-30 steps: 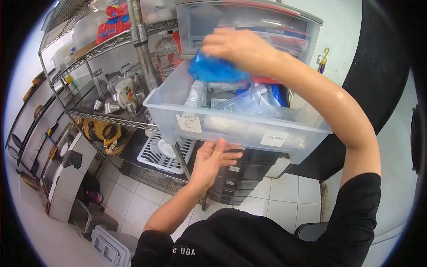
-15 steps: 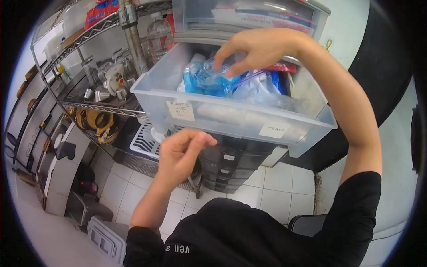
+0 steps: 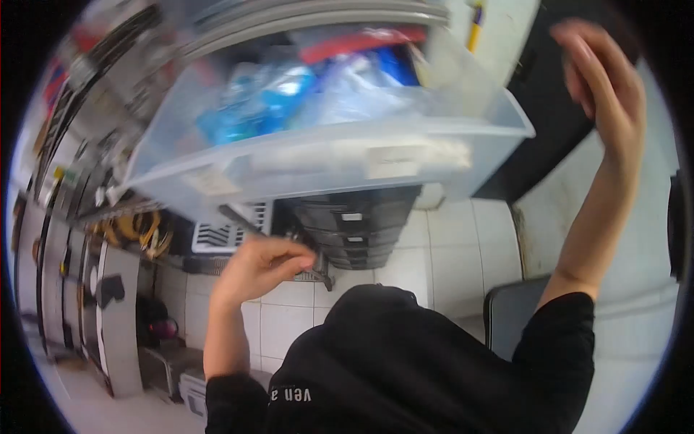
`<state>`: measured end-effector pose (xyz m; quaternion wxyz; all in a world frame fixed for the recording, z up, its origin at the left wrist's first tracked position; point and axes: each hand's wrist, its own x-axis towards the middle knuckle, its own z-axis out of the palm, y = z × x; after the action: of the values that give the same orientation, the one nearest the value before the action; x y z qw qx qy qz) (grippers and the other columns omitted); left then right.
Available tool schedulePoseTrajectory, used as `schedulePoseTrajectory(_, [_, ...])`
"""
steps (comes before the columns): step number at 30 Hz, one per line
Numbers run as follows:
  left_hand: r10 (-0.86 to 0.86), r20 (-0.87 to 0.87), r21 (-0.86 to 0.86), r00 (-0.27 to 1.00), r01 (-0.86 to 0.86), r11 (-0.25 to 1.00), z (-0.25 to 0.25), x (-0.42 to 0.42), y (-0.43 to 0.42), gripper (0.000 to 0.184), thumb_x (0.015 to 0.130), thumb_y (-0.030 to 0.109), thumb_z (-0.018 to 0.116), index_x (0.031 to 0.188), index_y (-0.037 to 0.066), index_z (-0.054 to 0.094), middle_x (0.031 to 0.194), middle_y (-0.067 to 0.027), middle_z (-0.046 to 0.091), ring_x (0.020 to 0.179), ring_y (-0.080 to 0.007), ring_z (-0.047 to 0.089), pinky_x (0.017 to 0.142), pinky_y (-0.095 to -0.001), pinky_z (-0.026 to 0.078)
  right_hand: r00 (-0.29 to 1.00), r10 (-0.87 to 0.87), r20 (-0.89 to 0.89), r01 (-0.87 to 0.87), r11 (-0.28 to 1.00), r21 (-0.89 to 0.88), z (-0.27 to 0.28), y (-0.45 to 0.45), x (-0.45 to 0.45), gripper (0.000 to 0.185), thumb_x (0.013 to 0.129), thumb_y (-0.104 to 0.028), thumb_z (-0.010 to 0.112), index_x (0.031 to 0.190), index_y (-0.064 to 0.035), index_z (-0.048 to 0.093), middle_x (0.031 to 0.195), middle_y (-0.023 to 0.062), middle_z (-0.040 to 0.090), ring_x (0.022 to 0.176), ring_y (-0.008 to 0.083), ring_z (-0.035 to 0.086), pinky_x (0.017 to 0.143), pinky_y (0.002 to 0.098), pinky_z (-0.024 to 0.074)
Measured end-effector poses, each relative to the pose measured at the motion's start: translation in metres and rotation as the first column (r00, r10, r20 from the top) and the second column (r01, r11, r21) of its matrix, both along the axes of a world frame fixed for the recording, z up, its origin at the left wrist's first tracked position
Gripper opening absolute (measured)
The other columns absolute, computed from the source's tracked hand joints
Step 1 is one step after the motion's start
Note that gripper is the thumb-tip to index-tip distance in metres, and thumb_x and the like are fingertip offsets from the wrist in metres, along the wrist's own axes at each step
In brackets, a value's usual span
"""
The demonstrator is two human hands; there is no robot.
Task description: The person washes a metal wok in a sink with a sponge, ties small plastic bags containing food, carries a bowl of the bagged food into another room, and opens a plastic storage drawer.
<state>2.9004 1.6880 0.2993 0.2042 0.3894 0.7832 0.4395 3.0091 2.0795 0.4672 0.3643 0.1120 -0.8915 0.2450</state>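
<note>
My right hand (image 3: 603,83) is raised at the upper right, away from the drawer, its fingers blurred and loosely stretched with nothing visible in them. Below the drawer's front left, my left hand (image 3: 253,267) is loosely closed, thumb against the fingers, and no object shows in it. The pulled-out translucent plastic drawer (image 3: 289,170) holds blue plastic packaging (image 3: 264,101), whitish plastic bags (image 3: 361,90) and a red packet (image 3: 361,43). A paper label (image 3: 394,162) is stuck on its front; its writing is blurred.
Dark stacked drawers (image 3: 354,224) stand under the open drawer. To the left is a wire rack (image 3: 94,65) with kitchenware and a white slotted basket (image 3: 235,228). A dark-topped object (image 3: 510,318) stands right of my body on the tiled floor (image 3: 455,239).
My right hand has come out of the drawer and swung up to the right. The view has shifted, and the left hand has moved slightly left and down. The blue packaging lies differently.
</note>
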Motion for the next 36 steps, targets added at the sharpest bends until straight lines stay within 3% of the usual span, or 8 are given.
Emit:
schedulePoseTrajectory(2, [0.199, 0.229, -0.311, 0.953, -0.122, 0.942, -0.094, -0.02, -0.017, 0.015, 0.084, 0.013, 0.06, 0.089, 0.001, 0.068, 0.074, -0.0064, 0.067, 0.063, -0.0119, 0.062, 0.055, -0.0259, 0.047, 0.98, -0.146, 0.139, 0.18, 0.944, -0.277, -0.086, 0.035, 0.038, 0.028, 0.093, -0.026, 0.044, 0.091, -0.0041, 0.061, 0.064, -0.002, 0.049, 0.053, 0.0054, 0.042, 0.046, 0.0222, 0.0351])
schedulePoseTrajectory(4, [-0.066, -0.153, -0.517, 0.986, -0.023, 0.856, -0.283, -0.03, -0.098, 0.021, 0.086, 0.016, 0.056, 0.098, 0.003, 0.066, 0.083, -0.0081, 0.068, 0.063, -0.0126, 0.063, 0.056, -0.028, 0.05, 0.717, -0.163, 0.677, 0.547, 0.734, -0.403, -0.194, 0.034, 0.072, 0.019, 0.084, -0.022, 0.053, 0.081, -0.007, 0.065, 0.081, 0.0069, 0.061, 0.062, 0.0149, 0.059, 0.051, 0.0294, 0.0464])
schedulePoseTrajectory(8, [0.024, 0.175, -0.814, 0.984, 0.131, 0.566, -0.423, -0.02, -0.151, 0.02, 0.086, 0.016, 0.056, 0.098, 0.003, 0.066, 0.082, -0.0079, 0.067, 0.062, -0.0125, 0.063, 0.055, -0.0279, 0.049, 0.099, 0.034, 0.994, 0.19, 0.98, -0.052, -0.606, -0.056, 0.283, 0.043, 0.084, -0.029, 0.056, 0.118, -0.0021, 0.055, 0.109, 0.0199, 0.06, 0.097, 0.0331, 0.059, 0.077, 0.0432, 0.0492])
schedulePoseTrajectory(11, [0.282, 0.365, -0.833, 0.887, 0.176, 0.525, -0.432, 0.0, -0.133, 0.02, 0.086, 0.017, 0.056, 0.097, 0.003, 0.065, 0.081, -0.0078, 0.066, 0.062, -0.0125, 0.062, 0.055, -0.0278, 0.049, 0.181, 0.474, 0.862, 0.876, 0.321, -0.361, -0.489, -0.144, 0.289, 0.042, 0.086, -0.027, 0.057, 0.12, -0.0021, 0.054, 0.102, 0.01, 0.061, 0.09, 0.0236, 0.059, 0.072, 0.0402, 0.0515])
schedulePoseTrajectory(15, [0.214, 0.437, -0.8, 0.874, 0.269, 0.536, -0.441, 0.004, -0.089, 0.019, 0.086, 0.017, 0.056, 0.097, 0.003, 0.064, 0.08, -0.0076, 0.066, 0.061, -0.0124, 0.062, 0.054, -0.0277, 0.049, 0.425, 0.583, 0.692, 0.877, -0.077, -0.474, -0.468, -0.154, 0.319, 0.037, 0.088, -0.028, 0.055, 0.117, -0.0054, 0.056, 0.103, 0.0085, 0.061, 0.095, 0.0214, 0.057, 0.077, 0.0366, 0.051])
schedulePoseTrajectory(29, [-0.221, 0.469, -0.704, 0.855, 0.513, 0.492, -0.478, -0.006, 0.042, 0.018, 0.087, 0.018, 0.055, 0.095, 0.003, 0.062, 0.078, -0.0069, 0.064, 0.059, -0.0121, 0.06, 0.052, -0.0274, 0.048, 0.333, -0.082, 0.939, 0.834, -0.44, -0.334, -0.537, -0.342, 0.389, 0.032, 0.084, -0.035, 0.064, 0.091, -0.0036, 0.066, 0.083, 0.0083, 0.064, 0.08, 0.0174, 0.056, 0.076, 0.0328, 0.0451])
schedulePoseTrajectory(33, [-0.306, 0.499, -0.699, 0.811, 0.586, 0.41, -0.481, 0.026, 0.039, 0.018, 0.088, 0.018, 0.055, 0.095, 0.003, 0.062, 0.077, -0.0067, 0.063, 0.058, -0.0121, 0.06, 0.052, -0.0273, 0.047, 0.122, -0.051, 0.991, 0.928, -0.349, -0.132, -0.545, -0.395, 0.418, 0.04, 0.084, -0.042, 0.061, 0.091, -0.0027, 0.066, 0.089, 0.0096, 0.065, 0.083, 0.0171, 0.058, 0.077, 0.0343, 0.0462])
schedulePoseTrajectory(36, [-0.362, 0.529, -0.696, 0.767, 0.637, 0.332, -0.481, 0.055, 0.039, 0.018, 0.088, 0.018, 0.055, 0.095, 0.003, 0.061, 0.076, -0.0065, 0.063, 0.058, -0.012, 0.059, 0.051, -0.0272, 0.047, 0.344, 0.108, 0.933, 0.834, -0.492, -0.25, -0.493, -0.423, 0.437, 0.049, 0.086, -0.048, 0.056, 0.095, -0.0013, 0.065, 0.096, 0.01, 0.064, 0.088, 0.0177, 0.058, 0.079, 0.0359, 0.0466])
